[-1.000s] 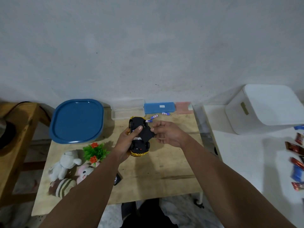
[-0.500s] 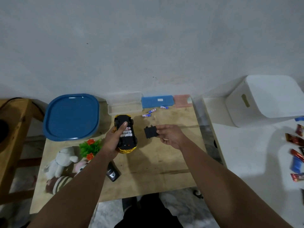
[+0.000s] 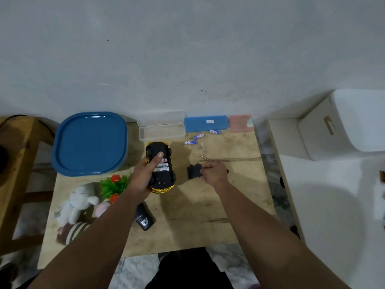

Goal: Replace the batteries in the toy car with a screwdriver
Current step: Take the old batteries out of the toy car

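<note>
The yellow toy car lies upside down, black underside up, with its battery bay open and white batteries showing. My left hand grips the car from its left side, thumb across the underside. My right hand pinches the black battery cover just above the wooden table, right of the car. A thin metal screwdriver lies on the table just beyond my right hand. Three loose blue-and-white batteries lie near the table's far edge.
A blue tray leans at the far left, with a clear plastic box, a blue case and a pink case along the wall. Plush toys, a fake plant and a black remote sit front left. A white bin stands at right.
My right hand lifted the black cover off the car's underside and carried it right and down toward the table. The open battery bay is now exposed; my left hand kept hold of the car.
</note>
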Demonstrator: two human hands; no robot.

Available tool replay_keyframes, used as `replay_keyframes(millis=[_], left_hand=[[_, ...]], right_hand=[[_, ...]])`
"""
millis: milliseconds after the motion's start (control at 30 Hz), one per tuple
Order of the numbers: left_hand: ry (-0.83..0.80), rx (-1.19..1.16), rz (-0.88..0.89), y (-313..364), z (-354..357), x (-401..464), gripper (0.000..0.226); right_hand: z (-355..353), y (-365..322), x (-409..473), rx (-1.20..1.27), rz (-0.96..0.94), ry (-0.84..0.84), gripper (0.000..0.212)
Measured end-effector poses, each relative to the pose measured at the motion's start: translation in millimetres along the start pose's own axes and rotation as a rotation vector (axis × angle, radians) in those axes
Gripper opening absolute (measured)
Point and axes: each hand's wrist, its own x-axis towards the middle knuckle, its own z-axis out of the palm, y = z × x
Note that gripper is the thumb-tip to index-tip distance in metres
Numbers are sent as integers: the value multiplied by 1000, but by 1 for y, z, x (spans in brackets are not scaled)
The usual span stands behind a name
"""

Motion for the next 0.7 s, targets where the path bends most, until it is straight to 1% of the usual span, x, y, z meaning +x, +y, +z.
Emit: replay_keyframes(millis=[167,267,433,600,700], left_hand=[[-20,1,-10,0,1,4,65],[-39,4,-7,1,1,4,59],[-45,6,-9,3,1,2,61],[-43,17,-2,6,1,-4,61],[-67,-14,-45,14,2,-18,61]], right_hand=[[5,7,8,-157,-41,44,31],[5,8,7,-235,-74,58,25],[5,3,2,-311,-97,86,16],[1,-3,-11,-375,-128,119,20],[-3,-18,-28,-376,-209,111,22]])
